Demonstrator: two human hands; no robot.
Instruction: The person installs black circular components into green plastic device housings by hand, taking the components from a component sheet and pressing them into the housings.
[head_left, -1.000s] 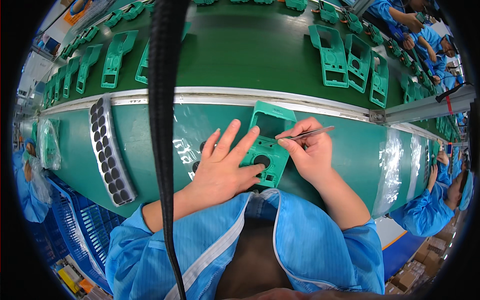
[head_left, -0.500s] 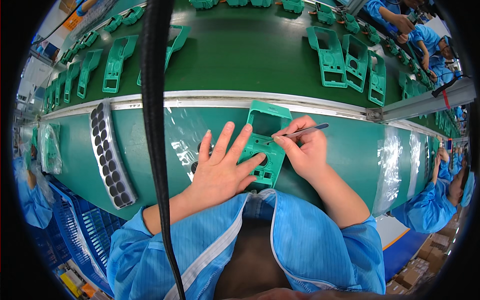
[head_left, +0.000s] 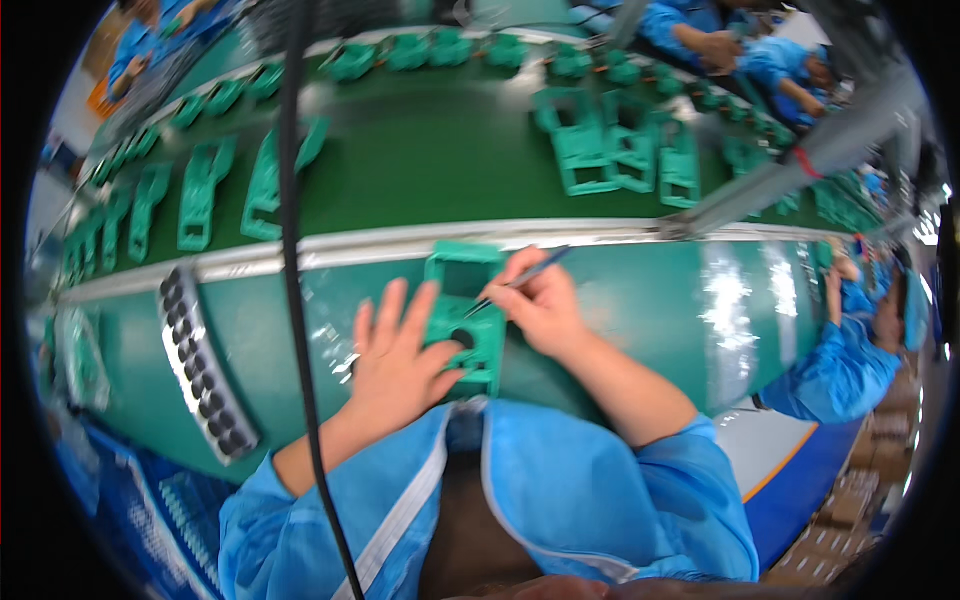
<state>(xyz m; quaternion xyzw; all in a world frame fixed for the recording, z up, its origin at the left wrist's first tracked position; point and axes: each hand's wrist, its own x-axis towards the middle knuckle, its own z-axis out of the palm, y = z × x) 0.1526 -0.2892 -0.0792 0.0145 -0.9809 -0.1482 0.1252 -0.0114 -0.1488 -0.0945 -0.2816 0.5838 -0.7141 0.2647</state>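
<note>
A green plastic housing [head_left: 487,345] with a rectangular opening at its far end lies on the bench in front of me. My left hand [head_left: 395,350] rests over its left side, fingers spread, the thumb beside a dark round hole [head_left: 462,340]. In my right hand [head_left: 543,308] a pair of tweezers [head_left: 535,270] is pinched between the fingertips. Their points slant down to the housing's face just beyond that hole. Whether the tips hold anything is too blurred to tell. To the left lies a pale strip of black round pads [head_left: 205,370].
Beyond a metal rail [head_left: 380,247], a green conveyor belt [head_left: 420,180] carries several similar housings [head_left: 575,145]. Clear plastic film [head_left: 732,315] lies to the right, a bagged green part [head_left: 82,360] at far left. A black cable [head_left: 292,200] hangs across the view. Co-workers in blue sit nearby.
The whole view has shifted and blurred, so the bench appears lower and further left. The tweezers are steeper, with their points nearer the round hole. My left hand stays on the housing.
</note>
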